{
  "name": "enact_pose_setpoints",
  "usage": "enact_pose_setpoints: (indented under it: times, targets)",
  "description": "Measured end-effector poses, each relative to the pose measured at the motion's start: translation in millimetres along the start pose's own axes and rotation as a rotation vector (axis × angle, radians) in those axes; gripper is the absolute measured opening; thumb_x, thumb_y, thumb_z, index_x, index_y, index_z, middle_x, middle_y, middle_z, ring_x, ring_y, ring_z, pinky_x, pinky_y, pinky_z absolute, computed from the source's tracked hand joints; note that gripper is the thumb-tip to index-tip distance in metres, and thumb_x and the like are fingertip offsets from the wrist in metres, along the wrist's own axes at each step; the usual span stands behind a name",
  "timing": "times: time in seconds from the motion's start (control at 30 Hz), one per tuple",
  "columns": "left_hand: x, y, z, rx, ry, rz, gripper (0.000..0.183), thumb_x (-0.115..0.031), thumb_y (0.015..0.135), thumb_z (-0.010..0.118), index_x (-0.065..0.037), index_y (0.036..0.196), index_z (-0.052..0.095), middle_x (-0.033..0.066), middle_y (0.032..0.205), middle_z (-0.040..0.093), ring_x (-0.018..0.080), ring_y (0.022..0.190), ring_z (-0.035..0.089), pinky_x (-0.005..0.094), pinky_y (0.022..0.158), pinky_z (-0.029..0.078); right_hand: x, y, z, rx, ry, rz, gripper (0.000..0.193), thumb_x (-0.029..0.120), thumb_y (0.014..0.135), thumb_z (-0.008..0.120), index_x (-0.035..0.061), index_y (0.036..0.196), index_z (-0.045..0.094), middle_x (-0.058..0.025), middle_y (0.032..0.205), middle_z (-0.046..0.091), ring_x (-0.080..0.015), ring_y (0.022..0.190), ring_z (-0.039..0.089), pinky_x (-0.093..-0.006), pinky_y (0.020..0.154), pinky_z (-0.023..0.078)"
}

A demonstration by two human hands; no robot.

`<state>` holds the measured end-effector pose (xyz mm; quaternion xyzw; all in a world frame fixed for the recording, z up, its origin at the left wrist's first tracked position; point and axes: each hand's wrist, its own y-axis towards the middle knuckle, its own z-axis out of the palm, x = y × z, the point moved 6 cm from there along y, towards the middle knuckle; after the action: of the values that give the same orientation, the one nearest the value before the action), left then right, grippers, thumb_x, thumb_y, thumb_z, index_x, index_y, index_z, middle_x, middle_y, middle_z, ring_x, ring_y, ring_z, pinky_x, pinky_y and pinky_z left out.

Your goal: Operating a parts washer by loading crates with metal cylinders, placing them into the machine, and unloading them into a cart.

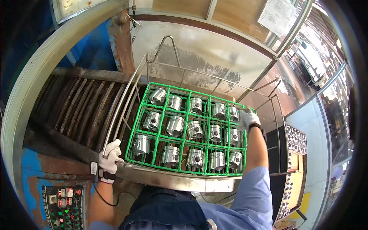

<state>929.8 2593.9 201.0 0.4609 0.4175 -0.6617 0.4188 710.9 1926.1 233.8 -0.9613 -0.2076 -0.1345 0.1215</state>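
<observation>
Left gloved hand (111,156): fingers closed round bar of metal rack (117,115) at near left corner. Right gloved hand (247,118): at right end of green-wrapped grid (159,131), beside far-right piston; cannot tell whether it grips piston or rim. Pistons (175,125): fifteen, silver, three rows of five, one per compartment, inside rack. Left of rack: metal rollers (76,111). Lower left: control panel (63,207) with coloured buttons. Right: tray (294,163) holding more pistons.
</observation>
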Motion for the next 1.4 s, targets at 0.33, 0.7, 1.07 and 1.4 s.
enact_pose_setpoints:
  times: [0.33,0.7,1.07,1.4]
  targets:
    - [-3.0,-4.3,-5.6,-0.108,0.146,0.05,0.036,-0.001,0.091,0.056,-0.008,0.12,0.075,0.0023,0.085,0.067,0.0105,0.067,0.064,0.0273,0.054,0.058,73.2,34.6,78.5,0.338,0.835,0.013,0.037,0.035,0.095,0.072,0.011,0.12,0.06,-0.0024,0.07,0.057,-0.0143,0.053,0.055,-0.0359,0.05,0.055]
    - [-10.9,-6.6,1.5,-0.161,0.135,-0.063,0.025,-0.008,0.092,0.063,-0.012,0.112,0.078,0.0012,0.082,0.065,0.012,0.057,0.059,0.0287,0.048,0.049,265.6,-98.4,140.6,0.875,0.765,-0.244,0.024,0.029,0.096,0.072,0.0088,0.093,0.061,0.0003,0.07,0.059,-0.0136,0.052,0.057,-0.033,0.048,0.052]
    - [6.2,8.0,-14.2,0.115,0.142,0.242,0.036,-0.023,0.098,0.06,-0.004,0.129,0.069,0.0004,0.081,0.06,0.0092,0.063,0.053,0.0259,0.05,0.048,15.3,-78.3,-10.1,0.543,0.431,0.065,0.035,0.037,0.089,0.078,0.0058,0.079,0.067,-0.0051,0.063,0.061,-0.0183,0.048,0.061,-0.0346,0.047,0.056]
    - [13.0,18.6,-21.3,-0.008,0.122,0.053,0.033,-0.02,0.096,0.064,-0.01,0.127,0.071,-0.0057,0.077,0.06,0.0033,0.056,0.046,0.0196,0.045,0.029,-123.9,-56.1,-35.0,0.015,-0.059,0.208,0.05,0.054,0.086,0.071,0.0058,0.096,0.078,-0.012,0.088,0.076,-0.0237,0.078,0.073,-0.0391,0.074,0.057]
